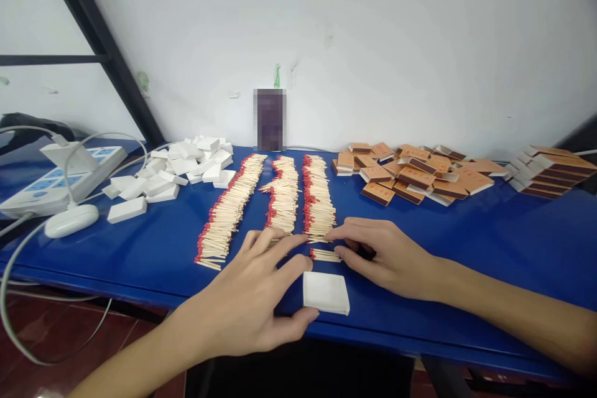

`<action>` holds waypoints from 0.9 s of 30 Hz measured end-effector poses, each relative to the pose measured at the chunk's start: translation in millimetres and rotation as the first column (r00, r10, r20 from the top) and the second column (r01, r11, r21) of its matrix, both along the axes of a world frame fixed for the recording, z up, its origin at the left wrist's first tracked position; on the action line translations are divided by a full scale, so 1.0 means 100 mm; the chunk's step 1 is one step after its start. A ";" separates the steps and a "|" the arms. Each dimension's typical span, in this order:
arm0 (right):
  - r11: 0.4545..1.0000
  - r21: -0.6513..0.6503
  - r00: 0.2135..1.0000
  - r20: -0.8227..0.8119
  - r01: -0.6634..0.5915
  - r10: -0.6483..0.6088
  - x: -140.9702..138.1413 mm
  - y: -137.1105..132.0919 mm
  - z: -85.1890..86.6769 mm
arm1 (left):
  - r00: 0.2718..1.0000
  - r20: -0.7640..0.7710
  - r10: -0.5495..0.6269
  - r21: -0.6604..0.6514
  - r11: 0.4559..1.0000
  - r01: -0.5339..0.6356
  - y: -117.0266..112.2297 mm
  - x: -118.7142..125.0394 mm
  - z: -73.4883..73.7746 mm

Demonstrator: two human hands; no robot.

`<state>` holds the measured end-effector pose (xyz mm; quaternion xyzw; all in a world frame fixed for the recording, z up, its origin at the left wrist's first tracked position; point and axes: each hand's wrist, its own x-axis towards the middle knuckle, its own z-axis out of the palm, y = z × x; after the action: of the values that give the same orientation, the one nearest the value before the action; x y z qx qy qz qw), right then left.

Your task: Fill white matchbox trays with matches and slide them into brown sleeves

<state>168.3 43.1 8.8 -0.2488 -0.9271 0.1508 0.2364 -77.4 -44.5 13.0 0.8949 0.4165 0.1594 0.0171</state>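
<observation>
Three long rows of red-tipped matches (pixel 284 196) lie on the blue table (pixel 489 230). A small separated bundle of matches (pixel 324 255) lies at the near end of the right row. My left hand (pixel 254 295) rests flat, fingers stretched toward the rows, its thumb touching an empty white inner tray (pixel 326 292) near the front edge. My right hand (pixel 385 255) lies beside the small bundle, fingertips pressed against its matches, fingers curved and close together.
A heap of white inner trays (pixel 177 168) lies back left. Orange matchbox sleeves (pixel 410 174) are piled back right, with a stacked row (pixel 553 171) at the far right. A white power strip (pixel 60 177) with cables and an adapter (pixel 72 221) sits at the left.
</observation>
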 end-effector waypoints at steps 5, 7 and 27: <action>1.000 -0.001 1.000 -0.003 0.008 -0.008 0.01 0.00 -0.02 | 1.000 0.002 -0.004 -0.008 1.000 0.004 0.02 0.01 0.01; 1.000 0.002 1.000 -0.013 0.003 -0.003 0.01 0.00 -0.03 | 1.000 0.000 -0.002 -0.010 1.000 0.002 0.02 0.01 0.01; 1.000 -0.007 1.000 0.022 -0.021 0.022 0.01 0.01 0.01 | 1.000 -0.017 0.018 -0.011 1.000 -0.019 -0.01 0.00 0.00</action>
<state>168.9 43.7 10.1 -0.2413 -0.9318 0.1536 0.2236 -77.6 -45.2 12.6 0.8922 0.4257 0.1496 0.0172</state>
